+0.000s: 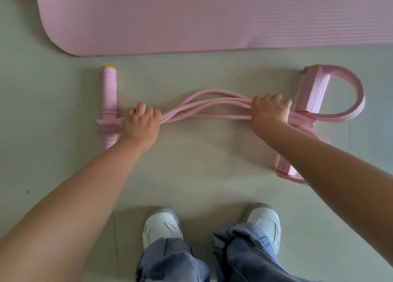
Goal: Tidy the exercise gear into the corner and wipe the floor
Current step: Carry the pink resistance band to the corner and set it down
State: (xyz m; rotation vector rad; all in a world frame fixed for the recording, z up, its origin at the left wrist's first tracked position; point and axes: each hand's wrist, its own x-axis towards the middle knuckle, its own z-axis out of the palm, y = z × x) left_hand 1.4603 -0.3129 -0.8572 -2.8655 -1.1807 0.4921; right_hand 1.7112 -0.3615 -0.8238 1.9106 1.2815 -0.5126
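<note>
A pale green floor (pixel 191 175) fills the view, with two white shoes (pixel 161 228) and jean cuffs (pixel 170 260) nearest. Further out, the left hand (pixel 141 122) curls round the pink bands (pixel 202 109) just beside the bar handle (pixel 109 90); the right hand (pixel 270 111) grips the same bands at their other end, next to the foot loops (pixel 340 90). The bands lie slack between both fists. Beyond lies the pink mat (pixel 212 15), flat on the floor
</note>
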